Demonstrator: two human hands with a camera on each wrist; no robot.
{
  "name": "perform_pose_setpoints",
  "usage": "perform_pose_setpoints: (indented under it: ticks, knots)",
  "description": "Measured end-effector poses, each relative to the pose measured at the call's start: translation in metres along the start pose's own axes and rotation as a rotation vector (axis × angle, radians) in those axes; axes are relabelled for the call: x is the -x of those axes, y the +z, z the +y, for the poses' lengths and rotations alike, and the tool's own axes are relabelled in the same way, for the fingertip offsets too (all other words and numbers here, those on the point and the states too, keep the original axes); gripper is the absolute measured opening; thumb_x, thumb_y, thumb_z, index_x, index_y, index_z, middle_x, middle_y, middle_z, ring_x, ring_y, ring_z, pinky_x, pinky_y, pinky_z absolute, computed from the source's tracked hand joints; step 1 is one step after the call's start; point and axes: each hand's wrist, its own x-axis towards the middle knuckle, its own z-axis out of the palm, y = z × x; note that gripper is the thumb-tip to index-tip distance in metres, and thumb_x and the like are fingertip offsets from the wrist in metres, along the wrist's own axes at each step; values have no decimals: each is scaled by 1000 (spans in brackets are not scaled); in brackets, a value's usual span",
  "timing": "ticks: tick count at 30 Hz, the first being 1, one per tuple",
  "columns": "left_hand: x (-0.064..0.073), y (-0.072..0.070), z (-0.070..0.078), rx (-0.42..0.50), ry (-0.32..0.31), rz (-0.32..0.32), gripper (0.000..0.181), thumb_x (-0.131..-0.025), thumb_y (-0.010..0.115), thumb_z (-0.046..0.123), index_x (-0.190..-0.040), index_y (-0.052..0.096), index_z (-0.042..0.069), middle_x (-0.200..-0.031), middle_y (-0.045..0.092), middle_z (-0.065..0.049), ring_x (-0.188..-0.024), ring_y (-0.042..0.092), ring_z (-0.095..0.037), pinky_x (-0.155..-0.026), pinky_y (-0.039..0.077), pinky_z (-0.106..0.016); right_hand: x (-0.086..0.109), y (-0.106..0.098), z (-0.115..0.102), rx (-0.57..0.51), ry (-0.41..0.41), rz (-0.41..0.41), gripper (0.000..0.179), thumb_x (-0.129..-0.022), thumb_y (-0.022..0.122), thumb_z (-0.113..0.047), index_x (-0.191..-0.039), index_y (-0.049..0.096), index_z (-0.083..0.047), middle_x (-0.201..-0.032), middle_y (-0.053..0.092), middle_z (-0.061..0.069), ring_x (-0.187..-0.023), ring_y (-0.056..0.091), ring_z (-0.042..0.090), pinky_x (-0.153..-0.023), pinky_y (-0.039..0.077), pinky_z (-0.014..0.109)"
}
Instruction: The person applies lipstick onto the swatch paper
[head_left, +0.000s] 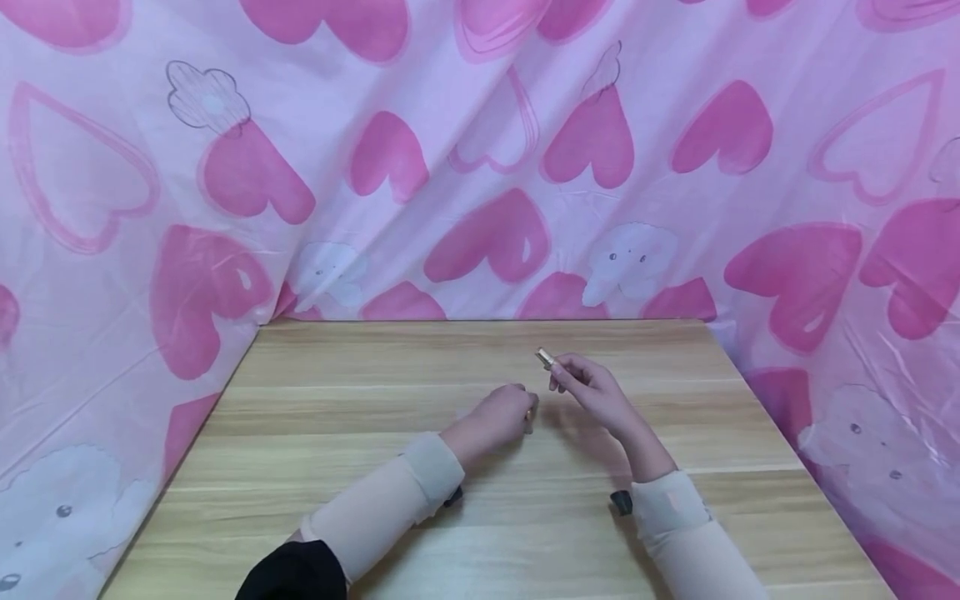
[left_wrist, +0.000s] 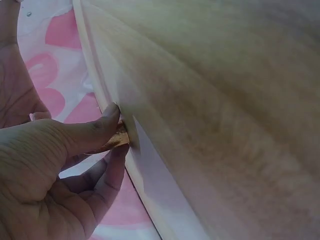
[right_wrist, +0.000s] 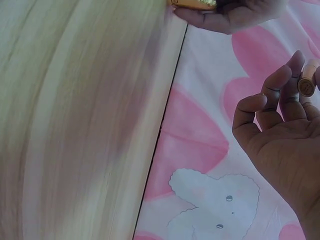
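Note:
My right hand (head_left: 594, 393) holds up a slim gold lipstick tube (head_left: 545, 358) between thumb and fingers, its far end tilted up and left. In the right wrist view the tube's round end (right_wrist: 306, 87) faces the camera, with the other fingers curved loosely apart from it. My left hand (head_left: 495, 418), lower and to the left, pinches a small gold piece (left_wrist: 118, 138) that looks like a lipstick cap. Thumb and fingertips cover most of this piece in the left wrist view. Tube and gold piece are apart, both above the table.
Beneath both hands lies a wood-grain table (head_left: 315, 367). A pink curtain (head_left: 480, 100) printed with hearts hangs behind it and along both sides. Small dark objects show beside the left sleeve (head_left: 382, 504) and the right sleeve (head_left: 678, 525).

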Motion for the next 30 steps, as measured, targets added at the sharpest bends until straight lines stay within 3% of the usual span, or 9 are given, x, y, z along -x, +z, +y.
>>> perform_pose_setpoints:
  ticks: [3,5,8,12,15,20,25,30]
  knots:
    - [5,-8,-2,33,-52,13,39,-83,83,32,-113,68,12,-99,65,-1,-89,61,-17,-79,53,-31,0,3,-3,-17,-1,-2,27,-104,57,-34,-115,67,-11,-95,67,10,-88,58,23,-72,47,30]
    - [9,-18,-6,116,-90,50,58,-82,81,44,-127,64,12,-113,66,-3,-101,62,-21,-86,53,-37,0,6,-6,-45,-12,-15,27,-105,55,-31,-115,66,-9,-94,67,10,-87,58,21,-73,47,33]
    - [18,-43,-13,427,-118,122,71,-83,78,54,-140,58,17,-131,62,0,-117,57,-24,-95,50,-45,1,14,-13,-110,-39,-48,28,-106,53,-27,-116,66,-5,-92,67,11,-84,57,19,-74,47,36]
    - [30,-72,-17,927,-72,216,53,-87,76,49,-134,65,26,-136,59,10,-127,52,-19,-99,47,-47,2,28,-28,-208,-71,-97,29,-108,48,-27,-113,66,-4,-90,65,10,-84,57,20,-76,48,34]
    - [37,-80,-17,1104,-37,265,40,-90,74,43,-125,72,24,-137,58,11,-131,48,-14,-104,43,-49,4,40,-36,-262,-98,-142,29,-109,44,-25,-109,64,-4,-91,63,9,-86,58,22,-78,49,33]
    - [45,-74,-17,1212,-13,317,29,-95,72,30,-115,76,9,-138,60,-1,-132,48,-16,-110,37,-51,6,56,-42,-341,-127,-216,32,-111,39,-24,-102,58,1,-91,61,8,-87,57,21,-80,50,33]
    - [51,-70,-19,1283,-23,374,28,-94,72,27,-113,76,6,-134,62,-2,-130,52,-19,-110,37,-49,6,61,-42,-374,-86,-271,42,-112,34,-29,-108,57,7,-95,61,7,-90,55,24,-75,47,31]
    - [50,-69,-20,1317,-45,414,32,-93,73,28,-116,75,5,-133,61,0,-130,51,-19,-109,38,-47,4,60,-43,-326,-29,-224,42,-110,40,-28,-112,58,9,-107,61,6,-103,55,22,-89,48,42]
